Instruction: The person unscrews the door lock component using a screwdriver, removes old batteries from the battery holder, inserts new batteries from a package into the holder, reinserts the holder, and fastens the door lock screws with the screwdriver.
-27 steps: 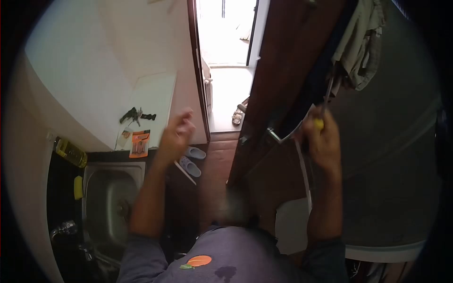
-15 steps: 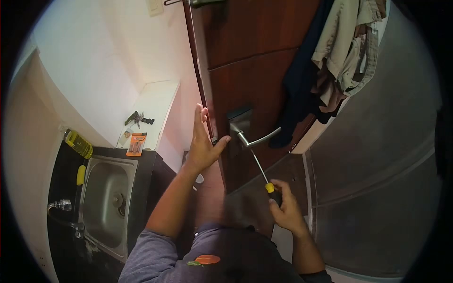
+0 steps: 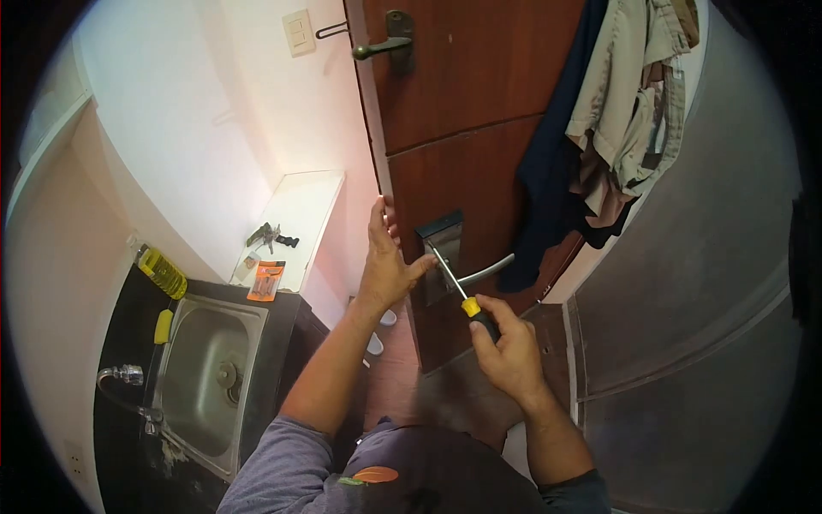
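Note:
A screwdriver [image 3: 472, 306] with a yellow-and-black handle is gripped in my right hand [image 3: 511, 353]. Its metal shaft slants up and left across the silver lever handle [image 3: 488, 271], with the tip over the upper part of the metal lock plate [image 3: 443, 233]. Whether the tip sits in a screw is too small to tell. My left hand [image 3: 390, 267] is upright at the edge of the brown door [image 3: 462, 176], fingers stretched along the edge and thumb spread toward the plate. It holds no tool.
Higher on the door is a darker lever handle [image 3: 385, 48]. Clothes [image 3: 629, 103] hang at its right. On the left are a steel sink [image 3: 210, 377], a tap [image 3: 128, 377], a yellow bottle [image 3: 161, 271], and a ledge [image 3: 295, 206] with keys [image 3: 272, 238] and an orange packet [image 3: 267, 281].
My right hand has moved up and left, bringing the screwdriver tip from below the lever to the upper plate. The view has shifted, showing more of the door's upper handle.

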Available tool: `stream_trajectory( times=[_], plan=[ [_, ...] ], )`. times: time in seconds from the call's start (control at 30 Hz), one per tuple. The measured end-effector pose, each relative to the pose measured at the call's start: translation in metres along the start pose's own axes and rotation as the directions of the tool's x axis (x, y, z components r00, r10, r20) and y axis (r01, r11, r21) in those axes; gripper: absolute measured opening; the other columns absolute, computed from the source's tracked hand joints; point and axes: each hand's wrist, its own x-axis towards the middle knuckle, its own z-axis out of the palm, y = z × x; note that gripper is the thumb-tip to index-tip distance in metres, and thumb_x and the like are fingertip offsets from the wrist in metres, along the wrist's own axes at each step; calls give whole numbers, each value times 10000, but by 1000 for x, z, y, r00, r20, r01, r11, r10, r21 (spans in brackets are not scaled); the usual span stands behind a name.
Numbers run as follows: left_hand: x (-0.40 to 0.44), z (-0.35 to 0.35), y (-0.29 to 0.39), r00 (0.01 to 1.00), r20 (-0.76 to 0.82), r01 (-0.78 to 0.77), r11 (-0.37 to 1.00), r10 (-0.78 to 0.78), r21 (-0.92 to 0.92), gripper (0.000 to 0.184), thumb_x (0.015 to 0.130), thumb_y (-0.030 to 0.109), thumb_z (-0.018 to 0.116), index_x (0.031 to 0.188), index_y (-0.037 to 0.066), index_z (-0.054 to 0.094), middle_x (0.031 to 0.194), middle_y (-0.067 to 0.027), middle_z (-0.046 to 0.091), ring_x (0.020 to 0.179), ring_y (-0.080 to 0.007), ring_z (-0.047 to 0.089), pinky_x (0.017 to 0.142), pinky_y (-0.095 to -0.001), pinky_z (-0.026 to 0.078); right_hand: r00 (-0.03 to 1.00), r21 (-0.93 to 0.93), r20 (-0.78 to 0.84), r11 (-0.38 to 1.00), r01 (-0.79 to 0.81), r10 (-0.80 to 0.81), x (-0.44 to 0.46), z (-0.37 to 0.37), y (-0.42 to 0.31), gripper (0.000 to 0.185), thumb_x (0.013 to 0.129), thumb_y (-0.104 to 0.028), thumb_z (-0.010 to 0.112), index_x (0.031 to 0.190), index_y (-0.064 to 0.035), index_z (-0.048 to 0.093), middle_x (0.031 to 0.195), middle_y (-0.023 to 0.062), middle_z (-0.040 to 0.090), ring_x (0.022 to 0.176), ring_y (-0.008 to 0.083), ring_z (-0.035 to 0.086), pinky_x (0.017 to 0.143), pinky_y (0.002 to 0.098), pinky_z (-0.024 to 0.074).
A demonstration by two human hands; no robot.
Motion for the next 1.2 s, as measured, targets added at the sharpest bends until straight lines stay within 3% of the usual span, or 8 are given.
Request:
stream_trajectory(
  times=[0.3, 0.4, 0.47, 0.53, 0.7, 0.8, 0.93, 1.2],
  plan=[
    [0, 6, -10, 1000, -2, 29, 986, -30, -164, 1072, 783, 48, 787, 1475, 130, -28, 1336, -236, 379, 1228, -298, 502, 1051, -394, 436, 990, -436, 17, 890, 135, -142, 1, -7, -27, 404, 848, -87, 573, 1229, 43, 552, 1059, 225, 654, 879, 336, 690, 802, 417, 531],
    [0, 6, -6, 999, -30, 14, 979, -21, -201, 1009, 783, 43, 781, 1469, 81, 42, 1348, -233, 359, 1242, -299, 486, 1048, -401, 435, 955, -126, 12, 947, 296, -297, 4, -18, -5, 456, 857, -75, 542, 1299, 36, 512, 1062, 213, 631, 747, 275, 681, 716, 392, 547],
    [-3, 6, 0, 998, -61, 24, 991, -33, -132, 974, 756, 97, 808, 1441, 34, 119, 1322, -234, 368, 1210, -328, 495, 1021, -408, 452, 927, 693, 294, 616, -375, 234, 0, -26, -2, 501, 869, -55, 528, 1360, 20, 459, 1036, 206, 609, 618, 205, 632, 545, 322, 526],
    [-4, 7, -1, 996, -82, 36, 998, -41, -56, 950, 729, 150, 834, 1414, -13, 197, 1296, -235, 378, 1178, -357, 504, 993, -415, 470, 877, 775, 349, 425, -468, 330, 0, -24, -8, 524, 896, -59, 513, 1402, 10, 394, 972, 205, 623, 539, 159, 587, 408, 235, 441],
    [-7, 6, -1, 992, -121, -14, 1000, 17, 25, 917, 722, 195, 840, 1378, -32, 241, 1226, -241, 411, 1185, -388, 462, 987, -447, 431, 766, 477, 489, 608, -635, 416, 17, -40, -23, 436, 951, -131, 500, 1369, -19, 441, 795, 108, 628, 479, 132, 522, 370, 251, 402],
    [-9, 5, 9, 994, -104, 38, 998, -43, -45, 902, 721, 203, 842, 1365, -33, 256, 1226, -247, 416, 1178, -393, 464, 992, -454, 424, 910, -256, 318, 948, -187, 266, 20, -38, -28, 366, 958, -150, 504, 1300, -19, 515, 791, 82, 627, 531, 136, 548, 448, 263, 438],
    [-14, 7, 7, 996, -39, 81, 997, -81, -9, 954, 746, 147, 827, 1428, -5, 177, 1348, -239, 343, 1237, -351, 478, 1019, -422, 456, 996, -392, 42, 915, 92, -83, 8, -31, -44, 319, 962, -169, 494, 1226, -3, 564, 802, 72, 627, 616, 141, 578, 553, 263, 468],
    [-19, 7, 7, 1000, 0, 30, 999, -30, 12, 995, 743, 203, 846, 1415, -43, 154, 1345, -239, 330, 1256, -325, 448, 1032, -414, 451, 771, 781, -437, 620, 70, 464, -23, -3, 16, 439, 1009, -310, 391, 972, 48, 642, 828, 104, 626, 738, 156, 613, 708, 282, 492]
  ],
)
